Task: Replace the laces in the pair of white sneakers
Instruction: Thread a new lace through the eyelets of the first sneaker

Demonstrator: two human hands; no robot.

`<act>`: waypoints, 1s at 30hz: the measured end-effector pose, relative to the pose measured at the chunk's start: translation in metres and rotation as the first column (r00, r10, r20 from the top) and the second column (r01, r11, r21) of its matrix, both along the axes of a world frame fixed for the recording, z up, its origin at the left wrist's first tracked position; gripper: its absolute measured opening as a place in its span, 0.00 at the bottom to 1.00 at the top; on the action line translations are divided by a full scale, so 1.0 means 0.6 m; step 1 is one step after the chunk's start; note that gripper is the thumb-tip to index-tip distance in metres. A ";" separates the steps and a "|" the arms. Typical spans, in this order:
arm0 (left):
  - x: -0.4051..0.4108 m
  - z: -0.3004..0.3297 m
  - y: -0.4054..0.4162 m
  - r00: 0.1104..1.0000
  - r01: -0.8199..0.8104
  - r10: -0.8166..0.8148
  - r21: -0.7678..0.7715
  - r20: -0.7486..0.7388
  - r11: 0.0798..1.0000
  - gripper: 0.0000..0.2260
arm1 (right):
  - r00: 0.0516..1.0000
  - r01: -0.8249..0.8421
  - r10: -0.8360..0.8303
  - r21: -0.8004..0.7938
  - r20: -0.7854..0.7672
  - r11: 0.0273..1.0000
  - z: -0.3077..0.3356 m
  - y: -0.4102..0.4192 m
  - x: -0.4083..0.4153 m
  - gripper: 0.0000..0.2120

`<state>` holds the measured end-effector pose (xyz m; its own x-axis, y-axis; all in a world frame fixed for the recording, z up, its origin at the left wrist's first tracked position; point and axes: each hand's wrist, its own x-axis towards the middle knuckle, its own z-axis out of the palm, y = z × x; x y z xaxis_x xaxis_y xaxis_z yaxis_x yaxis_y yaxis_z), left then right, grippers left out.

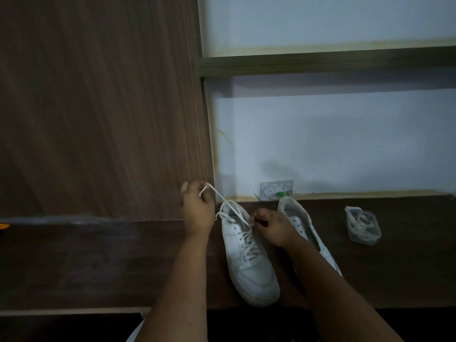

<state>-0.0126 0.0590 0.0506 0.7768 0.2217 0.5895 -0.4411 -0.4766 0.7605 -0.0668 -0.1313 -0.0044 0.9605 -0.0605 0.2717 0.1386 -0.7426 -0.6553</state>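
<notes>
Left hand (pixel 198 208) pinches the white lace (pixel 223 199), drawn taut up and away from the laced sneaker (pixel 249 255) mid-table (pixel 98 262). Right hand (pixel 271 228) curled at its upper eyelets; hold there unclear. Second sneaker (pixel 299 218) just beside; bagged laces (pixel 362 225) toward right edge.

- Left white sneaker (pixel 249 257): upright on the dark table (pixel 98 262), toe toward the viewer, white lace (pixel 246 245) crisscrossed through its eyelets, one end drawn up taut.
- Right white sneaker (pixel 299 218): beside it, eyelets bare.
- Clear bag of laces (pixel 362 224): lying apart at the right.
</notes>
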 end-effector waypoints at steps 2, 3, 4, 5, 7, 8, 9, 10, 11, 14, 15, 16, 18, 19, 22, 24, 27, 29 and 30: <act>-0.002 0.003 -0.002 0.993 0.103 -0.102 0.011 -0.063 0.995 0.05 | 1.000 0.014 -0.014 -0.003 -0.007 1.000 0.003 0.000 -0.004 0.04; 0.000 0.003 -0.002 0.966 0.213 -0.210 0.006 -0.152 0.977 0.05 | 1.000 0.022 -0.022 -0.026 0.001 0.999 0.002 0.001 -0.003 0.05; -0.002 0.004 -0.002 0.906 0.349 -0.346 -0.031 -0.244 0.936 0.05 | 0.999 0.043 -0.042 -0.080 0.007 0.996 0.005 0.003 -0.002 0.07; -0.005 0.005 -0.005 0.840 0.455 -0.450 -0.060 -0.301 0.889 0.05 | 0.999 0.048 -0.047 -0.118 0.013 0.992 0.009 0.007 0.001 0.13; -0.015 0.006 -0.018 0.779 0.566 -0.541 -0.018 -0.316 0.824 0.06 | 1.000 -0.003 0.003 0.012 -0.007 1.000 0.034 0.023 0.001 0.24; -0.020 0.006 -0.028 0.769 0.592 -0.566 -0.004 -0.298 0.806 0.05 | 0.999 -0.053 0.054 0.139 -0.001 0.989 0.051 0.035 0.000 0.24; -0.025 0.007 -0.037 0.761 0.607 -0.587 -0.015 -0.275 0.794 0.04 | 0.995 -0.097 0.095 0.255 0.022 0.962 0.065 0.044 0.000 0.19; -0.030 0.010 -0.045 0.755 0.616 -0.607 -0.051 -0.247 0.786 0.03 | 0.995 -0.099 0.087 0.325 0.050 0.941 0.077 0.049 -0.001 0.11; -0.030 0.011 -0.048 0.754 0.612 -0.614 -0.088 -0.233 0.786 0.03 | 0.996 -0.076 0.050 0.410 0.074 0.909 0.087 0.049 -0.003 0.06; -0.020 0.012 -0.039 0.777 0.565 -0.574 -0.114 -0.260 0.817 0.05 | 0.986 0.046 -0.143 0.686 0.084 0.726 0.103 0.032 -0.011 0.11; -0.016 0.009 -0.031 0.782 0.545 -0.555 -0.120 -0.283 0.830 0.05 | 0.980 0.078 -0.190 0.766 0.058 0.638 0.107 0.022 -0.014 0.12; -0.009 0.003 -0.025 0.789 0.520 -0.534 -0.132 -0.303 0.844 0.08 | 0.975 0.099 -0.218 0.814 0.035 0.573 0.108 0.010 -0.016 0.12; 0.002 -0.007 -0.012 0.806 0.465 -0.496 -0.173 -0.323 0.868 0.12 | 0.966 0.182 -0.255 0.803 -0.039 0.568 0.106 -0.011 -0.018 0.10; 0.006 -0.010 -0.009 0.808 0.444 -0.491 -0.211 -0.325 0.871 0.12 | 0.956 0.242 -0.280 0.759 -0.081 0.605 0.104 -0.019 -0.020 0.09; 0.002 -0.012 -0.010 0.813 0.405 -0.481 -0.277 -0.328 0.872 0.12 | 0.933 0.350 -0.304 0.676 -0.190 0.648 0.089 -0.038 -0.021 0.08; -0.005 -0.011 -0.018 0.804 0.402 -0.492 -0.304 -0.335 0.864 0.11 | 0.919 0.388 -0.294 0.471 -0.263 0.792 0.081 -0.045 -0.024 0.09; -0.023 -0.004 -0.041 0.702 0.418 -0.649 -0.567 -0.295 0.710 0.06 | 0.946 0.233 -0.205 0.084 -0.251 0.969 0.076 -0.038 -0.031 0.28; -0.034 0.005 -0.061 0.634 0.412 -0.745 -0.725 -0.206 0.552 0.05 | 0.969 0.030 0.060 0.353 -0.242 0.935 0.092 0.001 -0.036 0.28; -0.039 0.009 -0.072 0.622 0.416 -0.765 -0.758 -0.167 0.503 0.04 | 0.958 -0.068 0.198 0.509 -0.207 0.858 0.096 0.023 -0.035 0.24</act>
